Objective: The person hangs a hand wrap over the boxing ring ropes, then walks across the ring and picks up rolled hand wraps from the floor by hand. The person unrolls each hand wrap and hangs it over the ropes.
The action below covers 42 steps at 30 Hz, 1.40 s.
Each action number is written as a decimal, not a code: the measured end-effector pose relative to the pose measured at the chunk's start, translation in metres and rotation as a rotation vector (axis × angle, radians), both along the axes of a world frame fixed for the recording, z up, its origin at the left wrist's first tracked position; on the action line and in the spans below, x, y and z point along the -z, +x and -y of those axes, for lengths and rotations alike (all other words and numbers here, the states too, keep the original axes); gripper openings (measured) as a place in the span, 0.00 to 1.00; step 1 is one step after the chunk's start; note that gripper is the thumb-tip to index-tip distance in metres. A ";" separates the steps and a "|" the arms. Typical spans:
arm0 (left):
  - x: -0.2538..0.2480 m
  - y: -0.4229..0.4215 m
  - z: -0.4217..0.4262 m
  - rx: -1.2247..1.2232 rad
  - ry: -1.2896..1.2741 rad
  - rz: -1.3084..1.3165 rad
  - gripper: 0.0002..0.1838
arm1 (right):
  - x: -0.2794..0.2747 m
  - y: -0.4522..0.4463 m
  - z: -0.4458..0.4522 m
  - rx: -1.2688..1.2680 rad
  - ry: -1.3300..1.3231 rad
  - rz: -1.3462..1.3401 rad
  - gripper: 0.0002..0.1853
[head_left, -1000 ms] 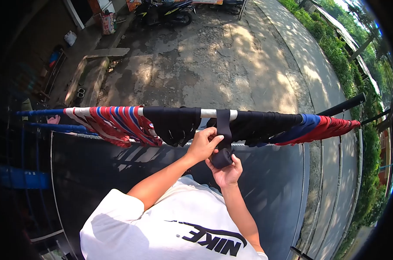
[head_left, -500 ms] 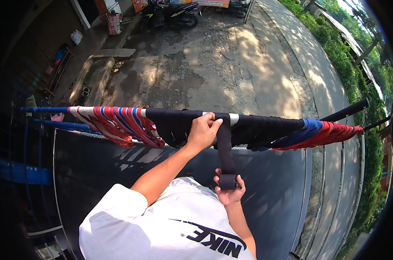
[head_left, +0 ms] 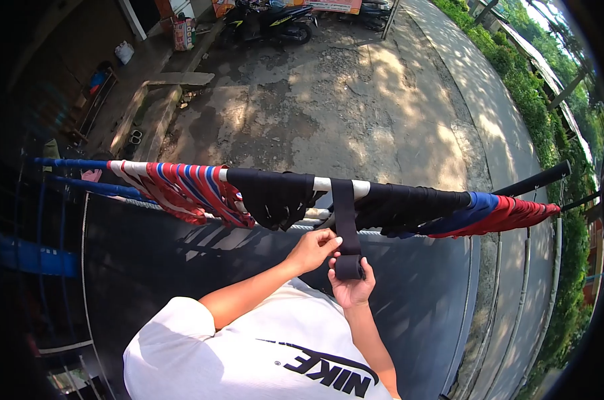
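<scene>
A black hand wrap (head_left: pixel 345 217) hangs as a flat strip from the white section of the rope and ends below in a thick roll. My right hand (head_left: pixel 352 290) cups that roll, thumb on its right side and fingers at its left. Just above and to the left, my left hand (head_left: pixel 312 251) has its fingertips pinched at the strip's left edge. Other black wraps (head_left: pixel 409 203) are draped along the rope to the right, and a bunched black wrap (head_left: pixel 270 197) hangs on the left.
Red, white and blue striped wraps (head_left: pixel 192 190) hang at the far left, with a blue wrap (head_left: pixel 472 207) and a red wrap (head_left: pixel 522 217) at the right. Beneath lies a dark canvas floor (head_left: pixel 182 267). Beyond the rope, a motorcycle (head_left: pixel 269 27) stands on rough concrete.
My left hand has moved down from the rope to just above the roll. My right hand and the roll have risen slightly, shortening the hanging strip. White rope now shows left of the strip.
</scene>
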State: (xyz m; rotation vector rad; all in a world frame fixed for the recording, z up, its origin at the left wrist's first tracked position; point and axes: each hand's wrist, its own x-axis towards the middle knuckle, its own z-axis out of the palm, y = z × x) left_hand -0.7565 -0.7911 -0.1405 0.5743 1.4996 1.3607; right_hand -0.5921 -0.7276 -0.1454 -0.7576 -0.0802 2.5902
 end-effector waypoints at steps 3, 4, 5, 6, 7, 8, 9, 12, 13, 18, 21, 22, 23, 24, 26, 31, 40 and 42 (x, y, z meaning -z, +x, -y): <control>-0.014 -0.005 0.000 -0.051 0.033 -0.165 0.12 | -0.012 -0.008 0.006 -0.027 0.068 0.033 0.33; -0.014 -0.009 -0.003 -0.094 0.070 -0.224 0.12 | -0.011 -0.008 0.007 -0.046 0.074 0.027 0.33; -0.015 -0.012 -0.006 -0.136 0.106 -0.282 0.12 | -0.010 -0.007 0.008 -0.066 0.080 0.021 0.33; -0.015 -0.015 -0.008 -0.170 0.120 -0.250 0.12 | -0.009 -0.006 0.008 -0.087 0.087 0.016 0.33; -0.024 -0.019 -0.011 -0.203 0.134 -0.216 0.11 | -0.008 -0.006 0.008 -0.089 0.078 0.015 0.33; -0.030 -0.023 -0.015 -0.236 0.149 -0.183 0.11 | -0.003 -0.003 0.008 -0.089 0.048 -0.021 0.33; -0.023 -0.029 -0.019 -0.234 0.184 -0.226 0.11 | 0.004 0.001 0.007 -0.090 0.018 -0.056 0.33; -0.040 -0.037 -0.031 -0.302 0.199 -0.230 0.12 | 0.006 0.008 0.002 -0.091 -0.006 -0.117 0.34; -0.040 -0.038 -0.037 -0.334 0.226 -0.238 0.12 | 0.006 0.013 0.002 -0.103 0.009 -0.120 0.34; -0.037 -0.046 -0.054 -0.367 0.215 -0.346 0.13 | 0.006 0.017 0.004 -0.108 0.006 -0.024 0.35; -0.038 -0.045 -0.054 -0.358 0.163 -0.316 0.15 | 0.005 0.015 -0.002 -0.076 -0.033 -0.088 0.34; -0.040 -0.041 -0.052 -0.365 0.139 -0.314 0.16 | 0.004 0.013 -0.004 -0.055 -0.034 -0.097 0.34; -0.040 -0.037 -0.048 -0.372 0.115 -0.312 0.17 | 0.001 0.011 -0.006 -0.051 -0.015 -0.089 0.34; -0.038 -0.032 -0.044 -0.333 0.095 -0.265 0.17 | -0.003 0.007 -0.008 -0.045 0.002 -0.082 0.34; -0.035 -0.024 -0.032 -0.252 0.055 -0.172 0.18 | -0.008 0.000 -0.012 -0.045 0.034 -0.064 0.33; -0.015 -0.011 -0.019 -0.104 0.080 -0.098 0.11 | -0.017 -0.012 -0.011 -0.075 0.098 0.025 0.32; -0.022 -0.016 -0.030 -0.283 0.115 -0.185 0.12 | 0.012 0.003 -0.012 -0.103 -0.019 -0.001 0.31; -0.003 -0.003 -0.026 -0.230 0.034 -0.330 0.14 | 0.011 0.001 -0.014 -0.098 0.015 0.015 0.31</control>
